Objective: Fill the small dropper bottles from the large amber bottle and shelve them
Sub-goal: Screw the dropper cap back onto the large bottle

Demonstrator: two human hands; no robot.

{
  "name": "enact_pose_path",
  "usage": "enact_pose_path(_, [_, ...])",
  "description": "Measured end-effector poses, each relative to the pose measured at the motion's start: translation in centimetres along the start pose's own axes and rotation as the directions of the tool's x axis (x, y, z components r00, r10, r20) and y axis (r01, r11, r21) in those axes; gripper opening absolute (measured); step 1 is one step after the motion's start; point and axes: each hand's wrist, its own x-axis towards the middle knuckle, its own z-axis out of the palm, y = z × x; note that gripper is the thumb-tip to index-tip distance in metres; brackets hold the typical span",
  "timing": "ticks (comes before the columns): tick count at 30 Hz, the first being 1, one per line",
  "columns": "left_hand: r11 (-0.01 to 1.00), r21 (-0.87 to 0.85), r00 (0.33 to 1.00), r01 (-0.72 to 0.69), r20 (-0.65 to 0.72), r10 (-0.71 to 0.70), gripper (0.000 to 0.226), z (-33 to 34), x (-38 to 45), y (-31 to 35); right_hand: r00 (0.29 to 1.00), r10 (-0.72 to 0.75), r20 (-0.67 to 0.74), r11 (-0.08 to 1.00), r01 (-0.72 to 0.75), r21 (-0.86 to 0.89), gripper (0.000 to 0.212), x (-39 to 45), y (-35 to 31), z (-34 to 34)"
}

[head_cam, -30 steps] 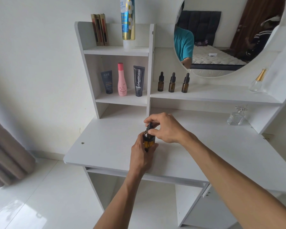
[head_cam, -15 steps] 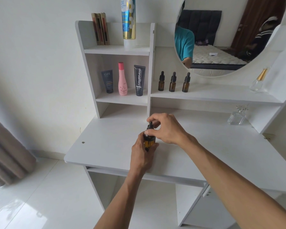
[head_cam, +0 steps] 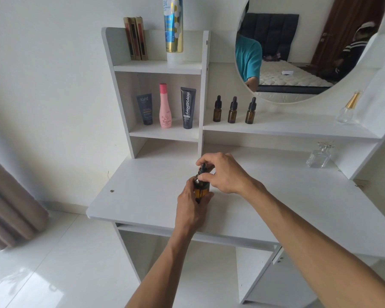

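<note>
The large amber bottle (head_cam: 201, 189) stands upright on the white desk top (head_cam: 142, 196). My left hand (head_cam: 190, 205) grips its body from the near side. My right hand (head_cam: 223, 172) pinches its black dropper cap (head_cam: 202, 169) from above. Three small amber dropper bottles (head_cam: 217, 110), (head_cam: 232, 111), (head_cam: 249, 111) stand in a row on the shelf (head_cam: 298, 127) under the mirror, all capped. How full they are cannot be told.
Left cubby holds a dark tube (head_cam: 145, 108), a pink bottle (head_cam: 165, 106) and a black tube (head_cam: 187, 107). A tall spray can (head_cam: 173, 30) and slim boxes (head_cam: 135, 38) stand above. Two clear glass perfume bottles (head_cam: 319, 157), (head_cam: 348, 108) sit at right. A round mirror (head_cam: 309, 47) hangs behind.
Both hands stay on the large bottle; my right fingers shift slightly around the dropper cap. The bottle has not moved.
</note>
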Motion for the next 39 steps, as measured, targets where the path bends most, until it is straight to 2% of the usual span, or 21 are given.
enact_pose_path(8, [1.000,-0.006,1.000,-0.009,-0.004,0.009,0.035,0.0,-0.1,0.1,0.998,-0.019,-0.059,0.999,0.017,-0.038,0.037,-0.1,0.1,0.7])
enact_pose_path(16, [1.000,-0.009,1.000,-0.013,0.000,0.013,0.036,-0.1,-0.1,0.2,0.996,-0.021,-0.091,0.999,0.023,0.022,0.041,-0.6,0.6,0.9])
enact_pose_path(19, [1.000,0.015,1.000,-0.024,-0.007,0.024,0.043,-0.1,-0.1,0.1,0.983,0.025,-0.182,0.996,-0.009,0.089,0.048,-1.4,1.7,0.8])
enact_pose_path(22, [0.999,0.037,1.000,-0.006,-0.009,0.006,0.042,-0.1,-0.1,0.4,0.952,0.126,-0.280,0.992,-0.121,0.034,0.045,-1.5,4.7,1.0])
enact_pose_path(25, [0.999,0.045,1.000,0.002,-0.013,-0.001,0.039,-0.1,-0.1,0.5,0.926,0.308,-0.217,0.938,-0.334,-0.095,0.050,-1.2,8.6,1.2])
enact_pose_path(28, [0.999,0.037,1.000,0.019,-0.017,-0.018,0.037,-0.1,0.0,0.6,0.897,0.433,-0.084,0.867,-0.440,-0.235,0.055,-1.5,11.7,1.6])
enact_pose_path(33, [0.999,0.045,0.999,0.021,-0.038,-0.019,0.038,0.2,0.5,0.6,0.864,0.502,-0.024,0.803,-0.477,-0.357,0.060,-2.1,14.1,2.2])
enact_pose_path(39, [0.998,0.053,0.999,0.022,-0.039,-0.020,0.039,1.8,2.7,1.8,0.868,0.497,-0.008,0.800,-0.462,-0.384,0.065,-2.0,14.9,2.5])
